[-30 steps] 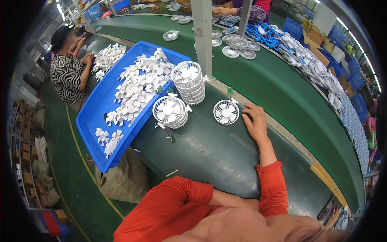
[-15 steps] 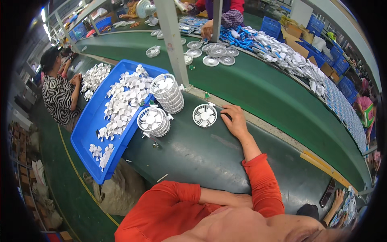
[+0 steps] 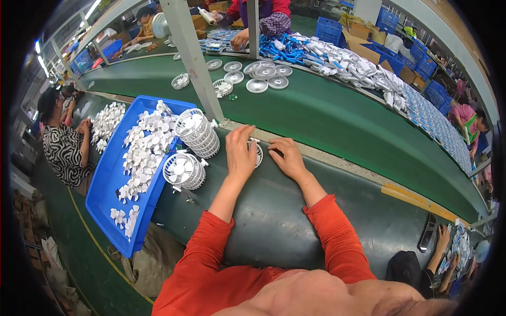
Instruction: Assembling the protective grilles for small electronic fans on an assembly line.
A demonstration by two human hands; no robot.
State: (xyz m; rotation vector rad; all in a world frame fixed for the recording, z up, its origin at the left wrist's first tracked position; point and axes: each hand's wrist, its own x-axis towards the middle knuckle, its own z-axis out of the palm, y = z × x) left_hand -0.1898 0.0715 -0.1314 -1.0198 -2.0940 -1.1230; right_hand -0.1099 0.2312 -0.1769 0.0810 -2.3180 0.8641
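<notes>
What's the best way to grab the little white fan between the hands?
Probably hold the white fan by its round outer rim, from left and right at once. It sits on the dark table with its curved right edge showing; the left hand covers much of the rest, the right hand is open beside that edge.

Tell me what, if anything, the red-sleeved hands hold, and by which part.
The left hand covers the left side of a round white plastic fan cage; a grip cannot be told. The right hand shows no hold.
</notes>
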